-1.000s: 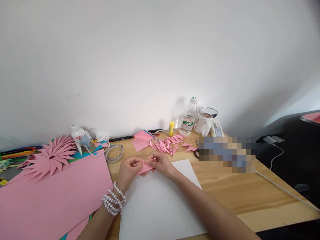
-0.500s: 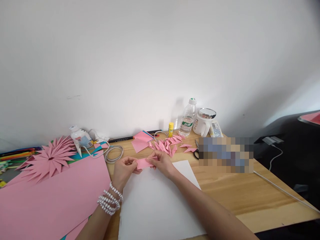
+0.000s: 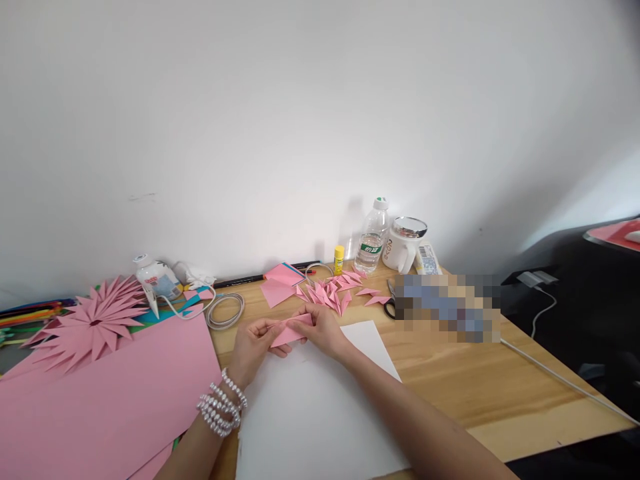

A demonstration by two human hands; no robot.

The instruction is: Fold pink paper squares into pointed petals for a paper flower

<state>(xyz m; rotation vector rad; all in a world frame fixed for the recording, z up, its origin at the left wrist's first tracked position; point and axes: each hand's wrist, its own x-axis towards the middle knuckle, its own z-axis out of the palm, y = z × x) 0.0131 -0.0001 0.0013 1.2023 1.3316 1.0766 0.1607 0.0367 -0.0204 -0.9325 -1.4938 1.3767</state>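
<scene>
At wood-grain desk (image 3: 460, 393), pinching small pink paper piece (image 3: 294, 335) in left hand (image 3: 251, 345) and right hand (image 3: 327, 332), above white sheet (image 3: 320, 417).

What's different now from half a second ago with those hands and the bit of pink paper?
The left hand has moved in toward the right hand, so they pinch the small pink paper closer together. Neither has let go. The folded pink pieces, glue stick and water bottle stay put; the camera view has just shifted slightly.
</scene>
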